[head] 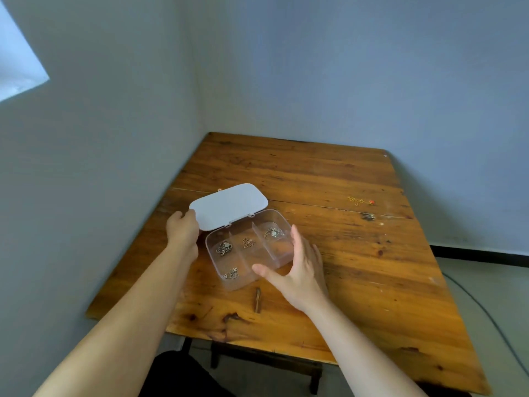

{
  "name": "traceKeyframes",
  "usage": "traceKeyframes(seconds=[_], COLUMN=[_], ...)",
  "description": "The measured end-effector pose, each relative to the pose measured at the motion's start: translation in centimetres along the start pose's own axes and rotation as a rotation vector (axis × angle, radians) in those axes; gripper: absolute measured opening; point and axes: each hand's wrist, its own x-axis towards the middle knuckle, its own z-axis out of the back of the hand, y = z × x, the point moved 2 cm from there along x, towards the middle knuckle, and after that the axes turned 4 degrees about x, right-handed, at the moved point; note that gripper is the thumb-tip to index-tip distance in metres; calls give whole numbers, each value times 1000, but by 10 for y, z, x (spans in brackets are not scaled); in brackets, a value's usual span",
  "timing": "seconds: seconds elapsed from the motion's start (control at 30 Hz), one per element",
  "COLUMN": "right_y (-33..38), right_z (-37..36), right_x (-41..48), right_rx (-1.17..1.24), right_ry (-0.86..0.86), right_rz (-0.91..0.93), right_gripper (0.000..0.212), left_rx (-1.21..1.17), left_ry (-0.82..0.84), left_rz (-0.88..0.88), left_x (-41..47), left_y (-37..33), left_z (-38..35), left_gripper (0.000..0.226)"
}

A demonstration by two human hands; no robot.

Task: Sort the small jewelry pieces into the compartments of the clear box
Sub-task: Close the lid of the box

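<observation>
A clear box [217, 267] with several compartments lies open on the wooden table [329, 253]. Its lid [229, 206] is swung back on hinges at the far side. Silver jewelry sits in the left compartment [224, 247], a gold piece in the middle one [247, 242], a silver chain in the far right one [273, 232], and another piece in the near one [231, 273]. My left hand [183, 229] grips the lid's left edge. My right hand [297, 265] cups the box's near right corner, thumb and fingers spread along its wall.
A gold chain [356, 200] with a small red piece [371, 202] lies loose on the table at the far right. A dark knot mark [257, 299] shows in the wood near the box. Grey walls close in behind and to the left.
</observation>
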Motion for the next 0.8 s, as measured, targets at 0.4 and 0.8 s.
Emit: traceKeyframes(seconds=[0.4, 0.8], right_y=[-5, -1], right_z=[4, 14], right_x=[4, 0], right_rx=[59, 160], right_ry=[49, 71], right_rz=[-44, -106], right_gripper=[120, 111], left_rx=[187, 706], left_ry=[-102, 105], left_rz=[-507, -1271], left_x=[-34, -102], left_y=[-40, 35], left_z=[10, 62], left_gripper=[30, 27])
